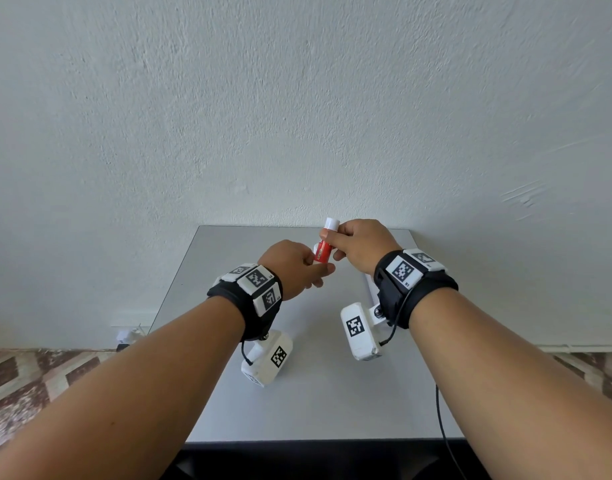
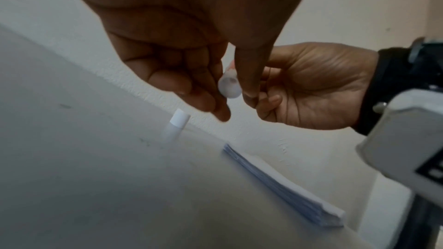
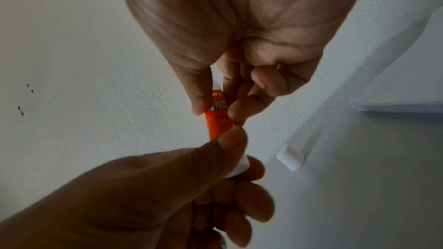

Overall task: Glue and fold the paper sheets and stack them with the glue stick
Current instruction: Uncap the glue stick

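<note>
Glue stick (image 1: pixel 323 251) pinched by both hands above grey table (image 1: pixel 297 403) against white wall (image 1: pixel 297 98).

Orange glue stick (image 1: pixel 323 251) held tilted above the table — white paper stack (image 2: pixel 285 186) lies flat.

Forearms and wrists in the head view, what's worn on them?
Bare forearms, no sleeves. Each wrist has a black strap topped with white tiles printed with black square codes, a white camera box hanging beneath, and thin black cables.
</note>
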